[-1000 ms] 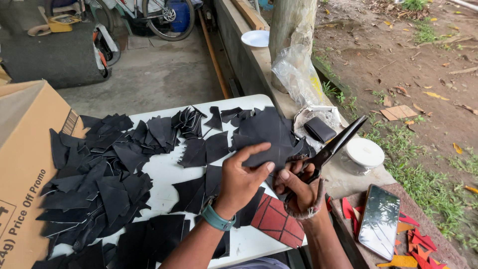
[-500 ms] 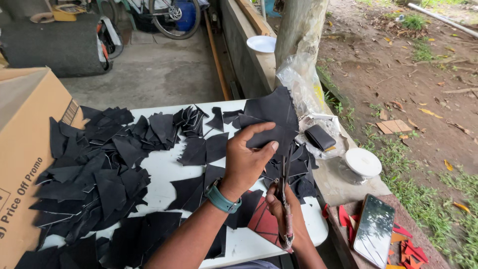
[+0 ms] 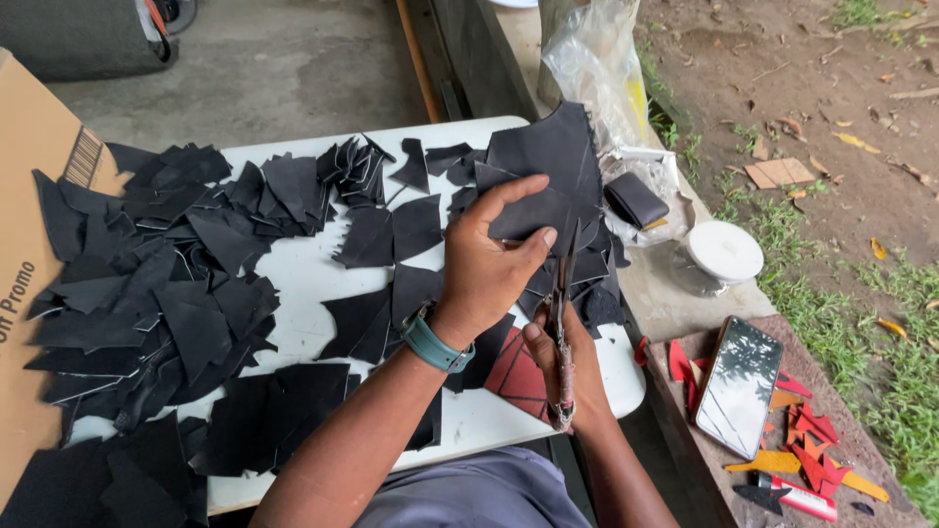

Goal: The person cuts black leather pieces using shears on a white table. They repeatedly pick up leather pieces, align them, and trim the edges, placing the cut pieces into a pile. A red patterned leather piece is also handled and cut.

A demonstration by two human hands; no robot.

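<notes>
I am leaning over the white tabletop (image 3: 293, 284), which is carrying a wide heap of black cut scraps (image 3: 166, 293) on my left and a cardboard box (image 3: 34, 196) at its left edge. Beyond the right edge a phone (image 3: 740, 383) is lying on a board among red and yellow offcuts (image 3: 807, 440), with a white round lid (image 3: 724, 250) just past it. I am holding up the large black sheet (image 3: 548, 166) with my left hand (image 3: 489, 264), fingers clamped on its lower edge, so the sheet is standing up and away from me, over the far right part of the tabletop. My right hand (image 3: 562, 362) is gripping the scissors (image 3: 562, 323) closed around the handles, just below and touching close beside the left. The blades are pointing straight away from me, their long axis running up into the sheet's bottom edge, right at my left thumb.
</notes>
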